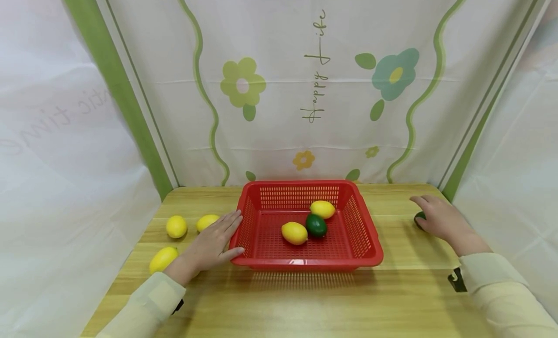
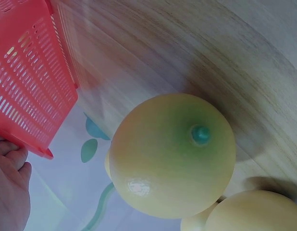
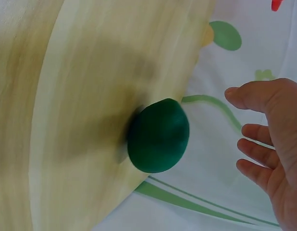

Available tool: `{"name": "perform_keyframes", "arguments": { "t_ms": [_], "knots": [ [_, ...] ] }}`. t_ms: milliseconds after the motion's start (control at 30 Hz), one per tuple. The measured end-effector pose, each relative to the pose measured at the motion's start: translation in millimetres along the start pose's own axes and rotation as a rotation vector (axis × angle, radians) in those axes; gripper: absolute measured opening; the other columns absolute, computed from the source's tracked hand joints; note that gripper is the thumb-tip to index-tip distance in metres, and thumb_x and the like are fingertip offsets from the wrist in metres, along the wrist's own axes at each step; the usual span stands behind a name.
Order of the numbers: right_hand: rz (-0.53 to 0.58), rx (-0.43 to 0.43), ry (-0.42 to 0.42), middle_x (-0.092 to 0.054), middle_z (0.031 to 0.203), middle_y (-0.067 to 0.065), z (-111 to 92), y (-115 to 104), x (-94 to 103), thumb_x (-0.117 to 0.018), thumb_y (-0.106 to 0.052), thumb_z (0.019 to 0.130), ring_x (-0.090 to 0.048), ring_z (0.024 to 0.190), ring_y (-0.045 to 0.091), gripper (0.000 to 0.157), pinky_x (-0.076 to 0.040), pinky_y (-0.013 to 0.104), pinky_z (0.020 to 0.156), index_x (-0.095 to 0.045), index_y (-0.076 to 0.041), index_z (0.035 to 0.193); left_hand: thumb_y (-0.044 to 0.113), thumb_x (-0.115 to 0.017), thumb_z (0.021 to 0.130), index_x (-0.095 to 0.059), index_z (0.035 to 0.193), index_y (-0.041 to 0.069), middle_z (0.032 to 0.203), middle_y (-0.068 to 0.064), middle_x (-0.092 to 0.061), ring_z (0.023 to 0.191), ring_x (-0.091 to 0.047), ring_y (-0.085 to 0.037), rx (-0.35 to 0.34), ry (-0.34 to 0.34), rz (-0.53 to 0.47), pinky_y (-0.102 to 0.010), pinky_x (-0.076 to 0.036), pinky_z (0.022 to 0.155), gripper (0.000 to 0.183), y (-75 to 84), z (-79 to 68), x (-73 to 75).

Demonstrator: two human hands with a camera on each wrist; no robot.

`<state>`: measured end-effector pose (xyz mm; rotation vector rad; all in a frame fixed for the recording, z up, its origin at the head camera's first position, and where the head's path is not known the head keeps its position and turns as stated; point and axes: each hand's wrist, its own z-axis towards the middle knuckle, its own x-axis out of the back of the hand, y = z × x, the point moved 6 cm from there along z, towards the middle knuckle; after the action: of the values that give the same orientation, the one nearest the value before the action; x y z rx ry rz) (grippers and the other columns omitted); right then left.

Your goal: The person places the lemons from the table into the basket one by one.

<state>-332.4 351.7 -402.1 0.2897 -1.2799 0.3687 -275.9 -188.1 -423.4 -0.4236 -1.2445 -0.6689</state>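
Observation:
A red plastic basket with slotted walls stands mid-table, holding two yellow lemons and a dark green lime. Across its left rim lies my left hand, fingers extended. The left wrist view also has those fingers at the basket's edge, with a large lemon close to the camera. On the right, my right hand hovers at another dark green lime, partly covered by the hand in the head view. In the right wrist view, this lime sits apart from the loosely bent fingers.
Several lemons lie left of the basket, including a round one, one by the left hand and one nearer the forearm. Printed white curtains enclose the wooden table at the back and sides.

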Motion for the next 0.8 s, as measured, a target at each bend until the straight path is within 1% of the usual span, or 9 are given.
{"name": "perform_keyframes", "arguments": {
  "t_ms": [100,333,667,800],
  "knots": [
    [0.011,-0.022,-0.026,-0.057,0.115,0.035,-1.0,7.0,-5.2,-0.077,-0.005,0.078,-0.055,0.102,0.052,0.055,-0.047,0.062,0.082,-0.053,0.010,0.126,0.049,-0.056,0.094,-0.034,0.147,-0.005,0.154,-0.018,-0.031,0.141,-0.029,-0.031,0.001,-0.007,0.001,-0.047,-0.026,0.113,0.079,0.2,0.0,0.1],
    [0.029,-0.059,-0.104,-0.055,0.118,0.038,-1.9,22.1,-20.8,-0.075,-0.008,0.081,-0.053,0.105,0.054,0.057,-0.044,0.063,0.086,-0.051,0.010,0.128,0.047,-0.057,0.094,-0.035,0.147,-0.006,0.154,-0.019,-0.031,0.141,-0.029,-0.032,-0.007,-0.001,-0.001,-0.047,-0.025,0.114,0.078,1.4,0.0,1.5],
    [0.066,-0.064,-0.125,-0.051,0.117,0.040,-1.0,33.2,-37.6,-0.075,-0.005,0.080,-0.050,0.105,0.057,0.055,-0.043,0.064,0.087,-0.051,0.013,0.125,0.048,-0.055,0.094,-0.034,0.147,-0.006,0.154,-0.019,-0.030,0.142,-0.028,-0.032,-0.009,-0.007,0.004,-0.046,-0.025,0.114,0.078,1.5,-0.1,0.7],
    [0.068,-0.067,-0.129,-0.052,0.115,0.041,-1.6,36.9,-41.9,-0.076,-0.005,0.078,-0.050,0.103,0.058,0.055,-0.044,0.064,0.086,-0.051,0.014,0.124,0.048,-0.056,0.094,-0.034,0.147,-0.006,0.154,-0.019,-0.029,0.142,-0.028,-0.032,-0.007,-0.005,0.001,-0.046,-0.024,0.114,0.078,1.7,-0.6,0.5]
  ]
}}
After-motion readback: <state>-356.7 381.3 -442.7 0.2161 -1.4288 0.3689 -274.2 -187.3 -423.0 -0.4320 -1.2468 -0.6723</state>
